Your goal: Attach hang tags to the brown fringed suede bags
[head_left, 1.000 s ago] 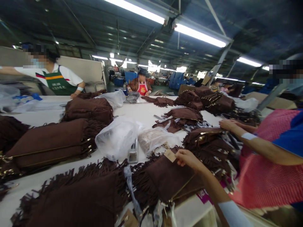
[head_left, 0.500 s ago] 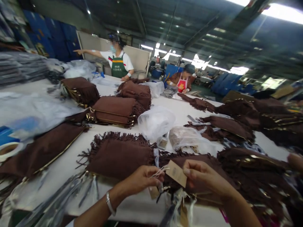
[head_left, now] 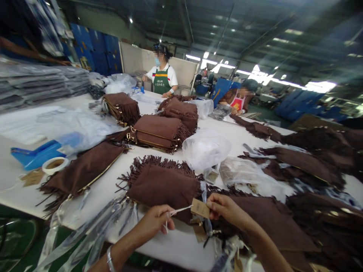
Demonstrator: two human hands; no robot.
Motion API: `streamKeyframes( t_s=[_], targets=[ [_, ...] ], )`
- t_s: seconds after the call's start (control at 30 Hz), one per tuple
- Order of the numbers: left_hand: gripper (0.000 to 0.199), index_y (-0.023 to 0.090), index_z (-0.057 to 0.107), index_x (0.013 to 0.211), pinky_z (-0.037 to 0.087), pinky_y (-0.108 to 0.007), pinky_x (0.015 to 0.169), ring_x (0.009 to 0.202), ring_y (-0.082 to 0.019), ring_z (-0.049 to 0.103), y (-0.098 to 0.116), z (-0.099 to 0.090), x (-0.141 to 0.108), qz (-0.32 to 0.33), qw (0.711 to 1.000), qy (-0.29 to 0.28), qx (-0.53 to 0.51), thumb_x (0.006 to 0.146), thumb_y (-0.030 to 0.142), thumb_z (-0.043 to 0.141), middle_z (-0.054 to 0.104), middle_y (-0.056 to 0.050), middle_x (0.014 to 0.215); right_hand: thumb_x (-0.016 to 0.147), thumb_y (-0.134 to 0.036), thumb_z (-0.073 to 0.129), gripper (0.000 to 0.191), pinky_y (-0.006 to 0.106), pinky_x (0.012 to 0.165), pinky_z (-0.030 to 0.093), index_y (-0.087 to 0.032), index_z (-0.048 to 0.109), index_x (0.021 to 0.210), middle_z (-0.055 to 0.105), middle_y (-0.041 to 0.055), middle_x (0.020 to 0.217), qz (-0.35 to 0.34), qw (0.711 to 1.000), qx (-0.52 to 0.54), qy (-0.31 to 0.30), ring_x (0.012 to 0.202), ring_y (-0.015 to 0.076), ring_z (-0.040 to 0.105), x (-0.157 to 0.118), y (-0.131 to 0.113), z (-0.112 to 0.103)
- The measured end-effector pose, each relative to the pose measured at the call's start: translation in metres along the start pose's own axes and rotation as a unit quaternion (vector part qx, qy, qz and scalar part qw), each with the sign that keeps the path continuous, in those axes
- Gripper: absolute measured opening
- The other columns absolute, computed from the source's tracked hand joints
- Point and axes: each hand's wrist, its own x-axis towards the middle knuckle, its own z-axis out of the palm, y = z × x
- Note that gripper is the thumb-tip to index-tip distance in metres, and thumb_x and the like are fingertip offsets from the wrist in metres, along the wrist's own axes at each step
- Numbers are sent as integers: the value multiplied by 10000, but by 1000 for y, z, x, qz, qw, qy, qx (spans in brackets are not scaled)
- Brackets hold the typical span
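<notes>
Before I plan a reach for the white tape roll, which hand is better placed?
Left, I'd judge. The tape roll lies on that side, nearer the left hand, though that hand pinches the string. The right hand is farther off and holds the tag.

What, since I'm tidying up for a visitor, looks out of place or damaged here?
Nothing looks spilled or plainly damaged. The wrapped straps trail over the near edge of the table, which looks untidy, and they might snag.
</notes>
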Motion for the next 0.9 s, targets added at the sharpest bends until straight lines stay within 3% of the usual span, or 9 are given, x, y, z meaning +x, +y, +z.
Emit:
streamKeyframes(
  t_s=[0.17,0.27,0.33,0.4,0.5,0.57,0.67,0.73,0.9],
  targets=[
    [315,216,673,1097,443,-345,860,956,-235,636,15,6,-20,93,960,71,254,930,330,431,711,-69,1016,926,-503,548,343,216,525,417,-170,550,841,664,13,645,5,1000,-24,-10,541,123,579,-5,-2,15],
    [395,264,581,1290,385,-348,992,1150,-252,571,29,18,-31,115,945,101,289,905,335,526,637,-65,1245,932,-457,548,303,198,486,390,-173,556,827,644,-4,614,18,998,-37,-50,514,120,578,-6,-11,29],
    [388,273,611,1234,404,-307,922,1083,-233,591,33,25,-33,112,956,87,256,847,297,606,658,-37,1172,924,-426,564,264,196,488,402,-175,568,841,643,-9,630,14,996,-28,-80,523,121,589,-7,-16,40],
    [191,235,679,988,410,-276,763,884,-203,615,27,32,-34,82,974,68,198,807,268,628,687,-7,929,917,-417,574,248,195,487,408,-177,579,856,637,-13,638,8,996,-11,-93,526,119,589,-9,-17,53],
    [151,189,614,738,356,-260,626,690,-173,563,0,39,-37,25,994,59,92,813,320,615,617,16,678,906,-452,590,285,188,498,398,-176,578,835,596,-22,639,-12,997,51,-51,538,102,557,-21,-1,81],
    [277,182,571,719,352,-254,589,633,-165,551,-26,43,-42,-15,999,40,-1,796,436,649,610,16,642,869,-488,640,311,186,506,399,-189,594,942,573,-32,702,-14,990,141,-24,556,91,543,-34,18,106],
    [485,191,518,748,369,-253,519,506,-156,541,-64,49,-51,-101,986,7,-132,708,639,698,624,12,591,730,-520,777,566,182,465,389,-247,544,1167,571,-51,766,26,960,277,-14,490,69,506,-52,47,147],
    [558,193,510,784,383,-252,496,472,-157,553,-80,52,-56,-139,976,-3,-168,672,703,707,650,-2,592,665,-517,823,632,178,435,375,-246,540,1161,574,-64,723,48,945,322,5,431,60,478,-59,61,166],
    [600,194,520,806,409,-242,497,552,-199,648,-81,48,-57,-148,970,44,-188,652,742,707,698,-40,659,676,-505,812,554,170,413,350,-212,565,1076,607,-46,678,43,939,338,40,406,70,496,-65,75,170]
  ],
)
